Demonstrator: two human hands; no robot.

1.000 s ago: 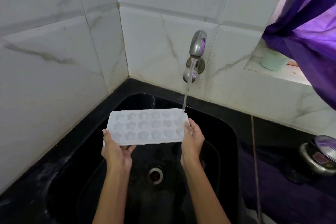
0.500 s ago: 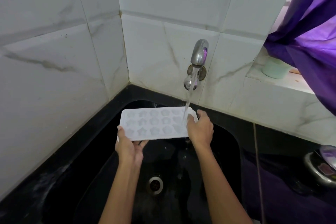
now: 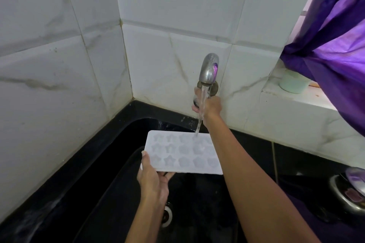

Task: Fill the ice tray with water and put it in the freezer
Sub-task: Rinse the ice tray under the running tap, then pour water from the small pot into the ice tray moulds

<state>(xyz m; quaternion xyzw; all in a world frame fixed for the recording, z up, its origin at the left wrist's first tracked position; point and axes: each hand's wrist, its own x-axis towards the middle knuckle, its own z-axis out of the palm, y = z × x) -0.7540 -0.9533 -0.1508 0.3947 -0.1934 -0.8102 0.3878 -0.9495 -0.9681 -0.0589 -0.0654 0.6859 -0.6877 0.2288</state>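
A white ice tray (image 3: 181,153) with star and flower shaped cells is held level over the black sink (image 3: 126,140). My left hand (image 3: 153,177) grips its near left corner, thumb on top. Water runs from the metal tap (image 3: 209,70) on the tiled wall and lands on the tray's far edge. My right hand (image 3: 209,105) is up at the wall behind the stream, its fingers closed around the tap's round knob. My right forearm crosses over the tray's right end and hides it.
The sink drain (image 3: 166,216) lies below the tray. A purple curtain (image 3: 331,45) hangs at the upper right over a ledge with a pale green cup (image 3: 293,83). A steel pot with a lid (image 3: 350,191) stands on the dark counter at the right.
My right hand let go of the tray and rose to the tap knob. The tray, held by my left hand alone, shifted right under the stream. The view moved closer.
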